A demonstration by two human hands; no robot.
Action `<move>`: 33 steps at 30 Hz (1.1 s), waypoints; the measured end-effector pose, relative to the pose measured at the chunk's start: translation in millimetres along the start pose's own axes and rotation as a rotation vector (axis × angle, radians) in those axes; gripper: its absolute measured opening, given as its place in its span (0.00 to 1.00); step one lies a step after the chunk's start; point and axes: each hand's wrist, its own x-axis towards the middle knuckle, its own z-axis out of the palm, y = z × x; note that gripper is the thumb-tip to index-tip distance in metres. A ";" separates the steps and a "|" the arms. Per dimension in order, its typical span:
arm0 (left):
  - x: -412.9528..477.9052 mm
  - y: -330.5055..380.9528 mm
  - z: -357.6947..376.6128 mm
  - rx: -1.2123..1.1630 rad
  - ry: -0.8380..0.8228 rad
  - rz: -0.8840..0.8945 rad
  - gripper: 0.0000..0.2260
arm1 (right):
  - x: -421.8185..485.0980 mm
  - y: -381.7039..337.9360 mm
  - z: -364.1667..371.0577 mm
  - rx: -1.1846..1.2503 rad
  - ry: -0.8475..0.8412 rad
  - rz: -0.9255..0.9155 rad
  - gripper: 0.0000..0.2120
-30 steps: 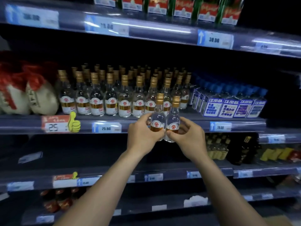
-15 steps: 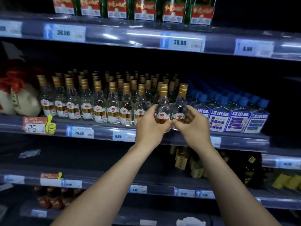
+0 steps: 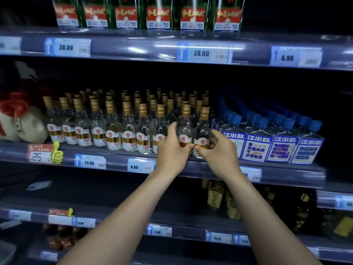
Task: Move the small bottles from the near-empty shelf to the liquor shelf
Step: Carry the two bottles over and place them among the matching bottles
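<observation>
Now at the liquor shelf, middle tier. Left hand curled round one small bottle, thumb up along its left side, fingers closed across the lower label. Right hand curled round a second small bottle, fingertips pinching at label height. Both bottles upright, long axis vertical, gold caps up, side by side and nearly touching.

Bases look to be at or just above the shelf's front lip; cannot tell whether they have touched down, as the hands cover the bottoms.

Placement slot: right end of the matching gold-capped row, with the blue-capped flat bottles just beside on the right. The two held bottles fill the gap between these groups. Room is tight sideways: left neighbour close to the left hand's knuckles, blue pack corner close to the right hand's fingers. Behind, more gold caps stand in ranks, so little depth to push back.

Judgement: next move is a short straight set-down and release, fingers opening outward with care. Risk is nudging the front-row neighbour or toppling a bottle off the lip. Clear headroom above the caps under the upper shelf.
</observation>
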 end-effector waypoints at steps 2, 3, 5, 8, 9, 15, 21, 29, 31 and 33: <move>2.2 -1.3 -0.8 0.051 -0.038 0.043 0.34 | 2.0 4.1 0.1 -0.009 -0.011 0.015 0.21; 3.1 -2.5 -1.6 0.070 -0.051 0.053 0.34 | 3.0 5.0 -0.5 -0.015 -0.016 0.024 0.21; 2.5 -4.9 -3.1 0.110 -0.057 0.075 0.35 | 4.3 3.8 -2.1 -0.035 -0.033 0.036 0.22; -3.0 -8.6 -5.1 0.166 -0.041 0.145 0.36 | 4.7 2.3 -2.1 -0.063 -0.038 0.041 0.22; -4.7 -10.4 -5.2 0.183 -0.029 0.179 0.37 | 4.1 1.8 -1.9 -0.072 -0.036 0.041 0.21; -15.9 -13.0 -8.0 0.316 0.019 0.347 0.39 | 1.5 -1.4 -4.0 -0.117 -0.049 0.055 0.21; -21.2 -22.1 -13.3 0.387 0.133 0.460 0.34 | 1.6 -5.6 -0.1 -0.112 -0.056 0.051 0.21; -20.5 -29.7 -18.3 0.265 0.119 0.377 0.34 | 3.0 -8.0 9.6 -0.094 -0.068 0.043 0.23; -19.4 -30.2 -18.8 0.257 0.120 0.365 0.33 | 3.3 -9.8 11.6 -0.091 -0.068 0.041 0.19; -18.6 -30.5 -18.8 0.256 0.113 0.361 0.33 | 4.7 -9.2 12.6 -0.080 -0.067 0.037 0.19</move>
